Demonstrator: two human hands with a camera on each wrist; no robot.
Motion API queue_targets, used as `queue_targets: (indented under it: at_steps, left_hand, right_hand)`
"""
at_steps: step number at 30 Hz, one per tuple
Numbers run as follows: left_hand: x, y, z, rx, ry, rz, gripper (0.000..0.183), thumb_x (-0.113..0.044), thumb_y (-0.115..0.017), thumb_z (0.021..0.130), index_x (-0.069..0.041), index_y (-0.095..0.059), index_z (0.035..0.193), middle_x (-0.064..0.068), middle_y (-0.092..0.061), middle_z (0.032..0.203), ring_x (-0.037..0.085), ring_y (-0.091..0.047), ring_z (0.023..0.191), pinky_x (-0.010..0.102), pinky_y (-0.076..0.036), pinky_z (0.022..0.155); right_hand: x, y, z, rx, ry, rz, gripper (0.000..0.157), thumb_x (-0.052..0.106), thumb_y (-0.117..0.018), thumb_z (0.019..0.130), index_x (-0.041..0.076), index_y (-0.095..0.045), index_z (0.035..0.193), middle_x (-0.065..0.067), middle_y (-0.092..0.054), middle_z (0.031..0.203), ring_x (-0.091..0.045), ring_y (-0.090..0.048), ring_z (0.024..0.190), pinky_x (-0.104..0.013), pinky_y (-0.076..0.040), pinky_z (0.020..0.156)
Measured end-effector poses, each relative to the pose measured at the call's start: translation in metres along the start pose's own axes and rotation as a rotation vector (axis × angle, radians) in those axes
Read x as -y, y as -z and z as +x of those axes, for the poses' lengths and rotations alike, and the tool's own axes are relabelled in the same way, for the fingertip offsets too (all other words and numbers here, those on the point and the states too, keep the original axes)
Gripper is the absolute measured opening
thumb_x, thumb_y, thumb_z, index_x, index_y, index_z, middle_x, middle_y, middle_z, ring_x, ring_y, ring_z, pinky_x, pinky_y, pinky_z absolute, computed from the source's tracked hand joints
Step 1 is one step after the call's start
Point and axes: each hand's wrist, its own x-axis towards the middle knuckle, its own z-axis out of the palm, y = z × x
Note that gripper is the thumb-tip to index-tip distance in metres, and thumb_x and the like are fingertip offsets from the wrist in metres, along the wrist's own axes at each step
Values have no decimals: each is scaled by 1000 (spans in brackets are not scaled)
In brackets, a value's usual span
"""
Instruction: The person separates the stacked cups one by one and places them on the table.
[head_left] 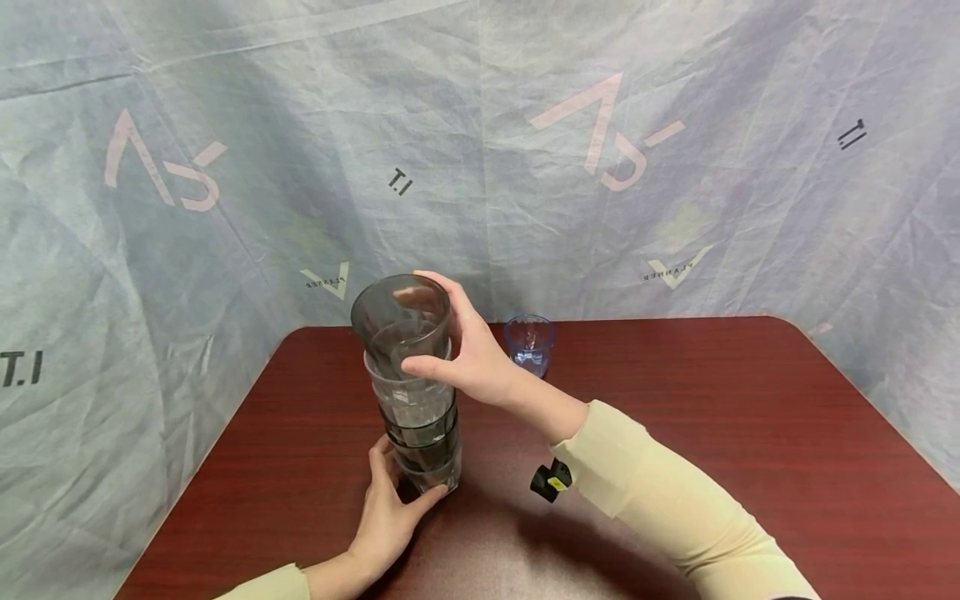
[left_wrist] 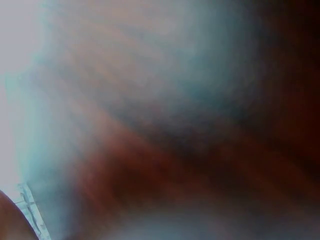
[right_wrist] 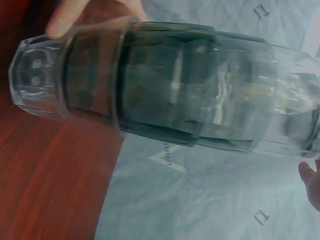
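Observation:
A tall stack of nested tumblers, clear and smoky grey, leans slightly left in the head view. The top one is a smoky grey tumbler (head_left: 382, 342), held at its right side by my right hand (head_left: 480, 358), thumb in front and fingers behind. Just beneath it sits a clear tumbler (head_left: 412, 404). My left hand (head_left: 382, 512) grips the bottom clear tumbler (head_left: 435, 477), its thumb across the near side. The right wrist view shows the stack sideways, with left-hand fingers (right_wrist: 67, 17) at the base end. Blur fills most of the left wrist view.
A blue see-through tumbler (head_left: 530, 362) stands upright near the table's back edge, behind my right wrist. The dark red table (head_left: 315, 400) meets a grey printed cloth (head_left: 480, 150) at the back and sides. A small black device (head_left: 551, 482) hangs at my right cuff.

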Motion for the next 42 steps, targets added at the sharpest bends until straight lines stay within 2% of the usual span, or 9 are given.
queue_targets:
  at_steps: [8, 17, 25, 32, 37, 39, 42]
  left_hand:
    - [1, 0, 0, 0, 1, 5, 94, -9, -86, 74, -9, -21, 141, 13, -47, 136, 24, -50, 123, 12, -34, 96]
    - [0, -1, 0, -21, -18, 8, 94, -6, -86, 72, -7, -22, 141, 14, -48, 135, 25, -51, 121, 12, -34, 96]
    - [1, -3, -1, -43, -39, 11, 93, -6, -87, 71, -7, -24, 140, 14, -52, 131, 22, -54, 118, 11, -35, 95]
    - [2, -3, -1, -42, -42, 15, 94, -6, -87, 71, -6, -24, 140, 15, -52, 131, 24, -53, 119, 11, -34, 96]
    - [2, -3, -1, -43, -38, 23, 94, -7, -87, 71, -6, -24, 140, 15, -51, 132, 26, -52, 120, 11, -34, 96]
    - [2, -2, -1, -39, -38, 20, 94, -7, -87, 71, -6, -24, 140, 15, -51, 132, 26, -52, 121, 11, -33, 96]
    - [2, -2, -1, -32, -39, 10, 94, -7, -87, 71, -7, -23, 141, 15, -50, 133, 26, -51, 121, 11, -33, 97]
  right_hand:
    - [15, 5, 12, -125, 52, 56, 99, 56, -71, 82, -4, -22, 144, -28, -45, 136, -31, -45, 128, -45, -35, 105]
    - [23, 19, 12, -263, 70, 145, 100, 53, -75, 80, -5, -23, 143, -30, -44, 135, -37, -45, 128, -43, -42, 98]
    - [18, 47, -8, -325, 66, 72, 92, 48, -77, 80, 0, -28, 143, -18, -51, 134, -34, -46, 127, -31, -46, 92]
    - [12, 76, -33, -361, 34, 22, 88, 43, -79, 80, 5, -30, 142, -17, -50, 134, -30, -46, 126, -30, -44, 95]
    - [7, 98, -52, -418, -19, -38, 89, 43, -81, 78, 7, -31, 143, -13, -51, 135, -27, -47, 125, -24, -47, 85]
    - [4, 107, -60, -433, -38, -60, 88, 39, -81, 79, 7, -31, 144, -11, -50, 135, -27, -46, 125, -23, -47, 84]
    - [-2, 119, -71, -448, -61, -83, 81, 24, -79, 84, 6, -29, 145, -12, -49, 136, -30, -44, 127, -25, -45, 90]
